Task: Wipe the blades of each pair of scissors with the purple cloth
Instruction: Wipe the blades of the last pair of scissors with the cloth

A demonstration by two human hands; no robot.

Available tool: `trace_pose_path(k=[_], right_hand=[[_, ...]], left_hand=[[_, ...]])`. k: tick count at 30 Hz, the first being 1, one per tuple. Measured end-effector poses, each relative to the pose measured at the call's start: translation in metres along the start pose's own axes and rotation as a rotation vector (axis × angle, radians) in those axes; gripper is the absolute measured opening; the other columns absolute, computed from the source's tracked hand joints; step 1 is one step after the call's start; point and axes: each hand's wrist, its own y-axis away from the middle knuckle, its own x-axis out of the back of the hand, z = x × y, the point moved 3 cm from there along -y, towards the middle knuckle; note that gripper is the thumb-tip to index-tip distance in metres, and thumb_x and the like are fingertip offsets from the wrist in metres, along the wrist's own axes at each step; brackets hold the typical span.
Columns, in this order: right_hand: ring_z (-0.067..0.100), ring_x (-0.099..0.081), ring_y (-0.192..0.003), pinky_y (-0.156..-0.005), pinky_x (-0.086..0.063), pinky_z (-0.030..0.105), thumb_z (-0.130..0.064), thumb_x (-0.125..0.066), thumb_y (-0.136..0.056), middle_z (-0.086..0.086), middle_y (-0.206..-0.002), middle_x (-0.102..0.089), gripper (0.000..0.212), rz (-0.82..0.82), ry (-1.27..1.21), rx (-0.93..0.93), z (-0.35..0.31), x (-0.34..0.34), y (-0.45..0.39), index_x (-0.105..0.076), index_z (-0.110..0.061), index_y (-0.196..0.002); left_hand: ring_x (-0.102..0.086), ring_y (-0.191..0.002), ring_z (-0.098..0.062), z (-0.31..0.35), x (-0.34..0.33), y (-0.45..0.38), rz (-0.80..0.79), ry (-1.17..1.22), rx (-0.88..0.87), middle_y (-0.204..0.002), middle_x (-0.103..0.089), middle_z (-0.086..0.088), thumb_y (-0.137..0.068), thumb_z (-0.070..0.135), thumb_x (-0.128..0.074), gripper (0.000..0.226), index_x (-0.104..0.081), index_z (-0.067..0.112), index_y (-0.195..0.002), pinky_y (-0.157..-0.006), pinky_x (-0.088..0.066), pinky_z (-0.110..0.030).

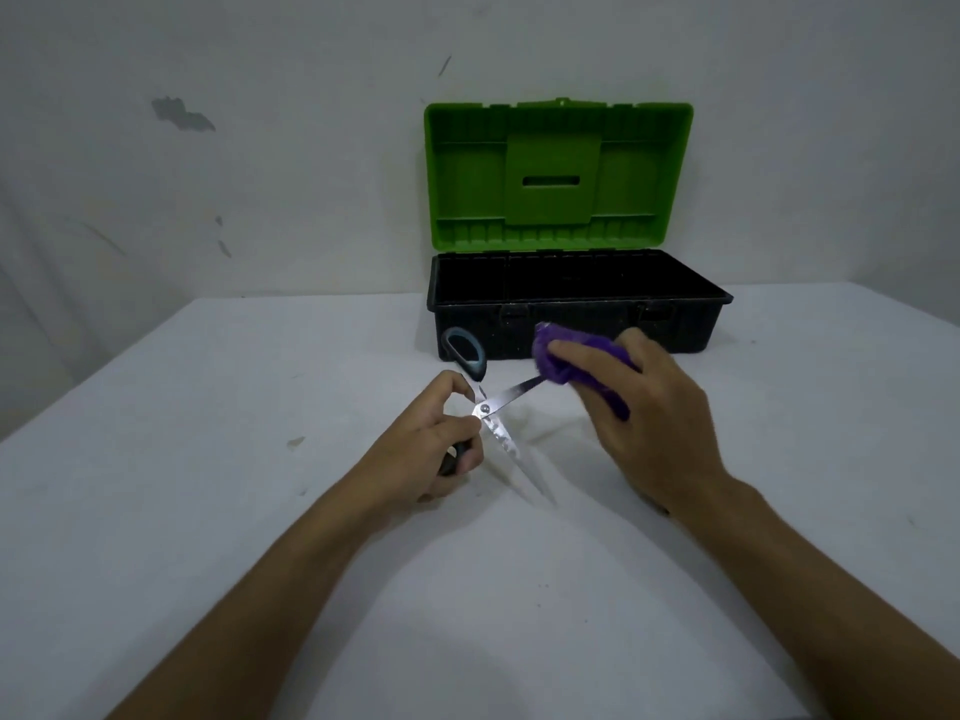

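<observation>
Right hand (644,407) folds fuzzy purple cloth (571,368) round shiny steel scissors (491,407) blade.

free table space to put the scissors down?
Bare table left of the left hand, and right of the right hand beside the toolbox. Crowded between the hands, where the open scissors meet the purple cloth.

This looks like a plain room set up as a makeshift work spot rather than a fitted workshop. A bench (208,459) under a wrinkled white sheet stands against a bare whitish wall (260,148), whose paint is scuffed and chipped in grey patches. At the back of the bench, against the wall, sits an open plastic toolbox (571,314) with a black body and raised green lid (558,174). The light is dim and uneven.
</observation>
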Motion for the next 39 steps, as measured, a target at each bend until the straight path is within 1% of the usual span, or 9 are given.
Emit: trace_pose_path(k=[4, 10, 14, 18, 23, 26, 29, 34, 39], right_hand=[[0.017, -0.055, -0.083, -0.061, -0.044, 0.021, -0.029, -0.065, -0.089, 0.003, -0.101, -0.058, 0.041, -0.162, -0.007, 0.108, -0.017, -0.016, 0.002, -0.058, -0.026, -0.129], [0.02, -0.054, -0.081, -0.056, -0.036, 0.024, -0.024, -0.065, -0.089, -0.001, -0.096, -0.053, 0.033, -0.055, 0.098, -0.235, 0.025, -0.005, -0.002, -0.061, -0.026, -0.122], [0.014, -0.049, -0.082, -0.06, -0.041, 0.021, -0.026, -0.062, -0.09, 0.001, -0.101, -0.054, 0.036, -0.02, -0.019, -0.041, 0.004, 0.003, -0.004, -0.06, -0.024, -0.127], [0.011, -0.049, -0.091, -0.07, -0.032, 0.011, -0.029, -0.063, -0.091, 0.0, -0.108, -0.057, 0.043, -0.333, -0.063, 0.23, -0.03, -0.015, 0.001, -0.055, -0.03, -0.133], [0.003, -0.035, -0.088, -0.066, -0.03, 0.011, -0.027, -0.061, -0.093, -0.005, -0.106, -0.052, 0.044, -0.441, -0.148, 0.255, -0.03, -0.012, 0.002, -0.052, -0.036, -0.135], [0.0, -0.037, -0.084, -0.066, -0.028, 0.009, -0.027, -0.063, -0.09, -0.016, -0.1, -0.045, 0.042, -0.504, -0.187, 0.26, -0.023, -0.009, 0.006, -0.055, -0.038, -0.13], [-0.002, -0.04, -0.082, -0.066, -0.031, 0.01, -0.029, -0.06, -0.091, -0.019, -0.099, -0.043, 0.038, -0.452, -0.244, 0.216, -0.023, -0.006, 0.005, -0.057, -0.035, -0.129], [0.0, -0.04, -0.085, -0.067, -0.034, 0.012, -0.033, -0.049, -0.098, -0.017, -0.103, -0.041, 0.045, -0.45, -0.262, 0.159, -0.031, -0.016, -0.001, -0.042, -0.038, -0.142], [-0.006, -0.042, -0.087, -0.067, -0.031, 0.01, -0.031, -0.05, -0.099, -0.021, -0.103, -0.037, 0.041, -0.526, -0.259, 0.177, -0.032, -0.014, 0.003, -0.047, -0.039, -0.138]], left_hand=[[-0.02, -0.042, -0.013, 0.001, -0.001, 0.003, -0.022, 0.027, -0.009, -0.06, -0.042, -0.009, -0.097, 0.004, -0.037, 0.014, -0.042, 0.017, -0.098, -0.039, -0.015, -0.018], [-0.016, -0.043, -0.014, -0.003, 0.005, 0.001, 0.016, 0.044, 0.034, -0.06, -0.043, -0.009, -0.095, 0.005, -0.036, 0.016, -0.043, 0.019, -0.098, -0.043, -0.009, -0.021], [-0.025, -0.037, -0.011, -0.005, 0.004, -0.002, 0.119, -0.017, 0.089, -0.063, -0.049, -0.009, -0.088, 0.002, -0.031, 0.024, -0.045, 0.017, -0.1, -0.042, -0.016, -0.02], [-0.031, -0.037, -0.009, -0.001, 0.005, 0.0, 0.144, -0.031, 0.093, -0.062, -0.049, -0.009, -0.091, 0.003, -0.03, 0.024, -0.046, 0.016, -0.104, -0.039, -0.023, -0.018], [-0.026, -0.037, -0.008, 0.009, 0.011, 0.0, 0.122, -0.001, 0.061, -0.058, -0.046, -0.008, -0.09, 0.001, -0.03, 0.026, -0.047, 0.016, -0.102, -0.038, -0.021, -0.017], [-0.023, -0.04, -0.011, 0.009, 0.017, 0.0, 0.185, -0.019, 0.043, -0.057, -0.047, -0.007, -0.087, -0.001, -0.03, 0.028, -0.047, 0.017, -0.1, -0.039, -0.019, -0.017], [-0.024, -0.041, -0.012, 0.011, 0.025, 0.001, 0.237, -0.061, 0.002, -0.056, -0.048, -0.007, -0.087, -0.001, -0.03, 0.027, -0.047, 0.017, -0.099, -0.04, -0.02, -0.018], [-0.032, -0.04, -0.009, 0.012, 0.01, 0.002, 0.095, -0.12, 0.002, -0.054, -0.049, -0.005, -0.092, 0.001, -0.032, 0.022, -0.047, 0.015, -0.101, -0.037, -0.027, -0.018], [-0.027, -0.041, -0.011, 0.013, 0.021, 0.003, 0.164, -0.044, -0.021, -0.054, -0.047, -0.006, -0.09, -0.001, -0.031, 0.027, -0.048, 0.017, -0.099, -0.041, -0.021, -0.019]])
